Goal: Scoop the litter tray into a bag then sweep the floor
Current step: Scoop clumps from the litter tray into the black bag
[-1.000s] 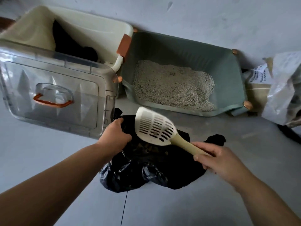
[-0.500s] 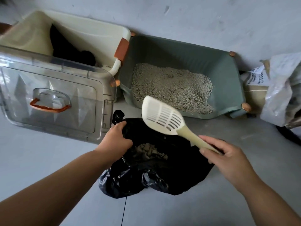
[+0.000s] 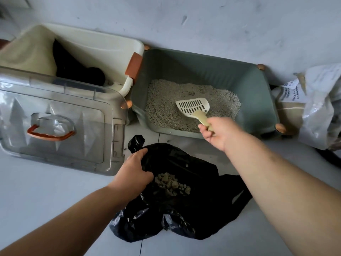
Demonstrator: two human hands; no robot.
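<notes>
Tray [image 3: 203, 71]: grey-green, rectangular, on the floor against the wall, part-filled with pale litter [image 3: 162, 108].
Scoop [image 3: 193, 107]: cream, slotted, blade over the litter.
Bag [image 3: 203, 209]: black plastic, open, just before the tray, holding clumps [image 3: 171, 183].

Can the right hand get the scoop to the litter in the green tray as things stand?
Probably yes. The right hand holds the scoop over the litter; the tray is open on top, with nothing between. The left hand grips the bag, well aside.
</notes>
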